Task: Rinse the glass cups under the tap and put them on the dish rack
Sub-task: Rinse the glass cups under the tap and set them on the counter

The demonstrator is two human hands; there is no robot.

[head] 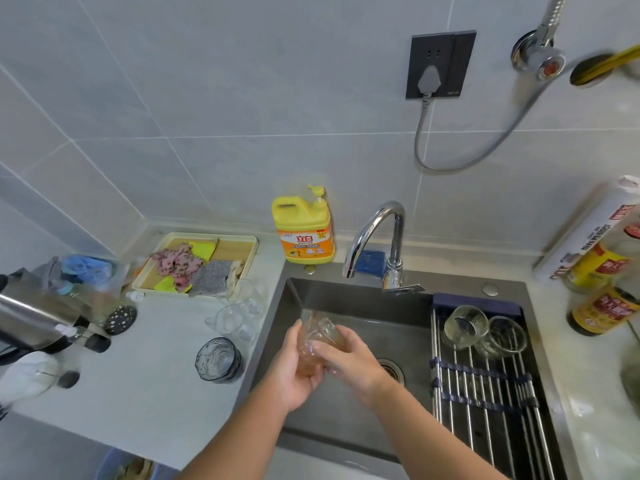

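both hands point(301, 367) gripping glass cup point(317, 336) over sink point(349, 299), two cups point(465, 325) on rack point(485, 393)

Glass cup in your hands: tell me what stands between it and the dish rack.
Nothing visible. Open sink lies between the glass cup and the dish rack; two other cups sit at its far end.

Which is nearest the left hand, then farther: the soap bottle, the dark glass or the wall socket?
1. dark glass, on the counter, beside the left hand.
2. soap bottle, behind the sink.
3. wall socket, high up, to the right.
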